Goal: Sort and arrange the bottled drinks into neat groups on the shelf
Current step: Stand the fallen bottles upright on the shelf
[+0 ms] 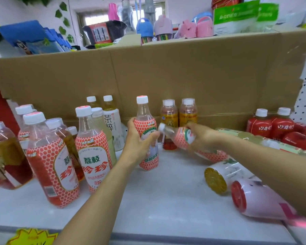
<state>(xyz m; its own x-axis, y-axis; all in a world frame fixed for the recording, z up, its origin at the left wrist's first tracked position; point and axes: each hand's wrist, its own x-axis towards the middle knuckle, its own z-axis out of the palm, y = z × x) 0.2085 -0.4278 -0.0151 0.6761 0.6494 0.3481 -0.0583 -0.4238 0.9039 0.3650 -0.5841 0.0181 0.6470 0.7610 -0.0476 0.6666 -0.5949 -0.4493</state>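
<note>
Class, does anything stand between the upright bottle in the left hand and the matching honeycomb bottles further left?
Nothing visible blocks the upright bottle; the white tea bottle stands behind that gap, beside the left hand.

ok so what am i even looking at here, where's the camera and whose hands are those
No machine here: a camera worn on a person's head looks down at their own bare hands. The left hand grips an upright bottle standing on the white shelf. The right hand holds a tilted bottle with the same red honeycomb label, cap toward the first. Matching bottles stand at the left, red bottles at the right, and two lying bottles rest near the right forearm. Cardboard closes the back.
</note>
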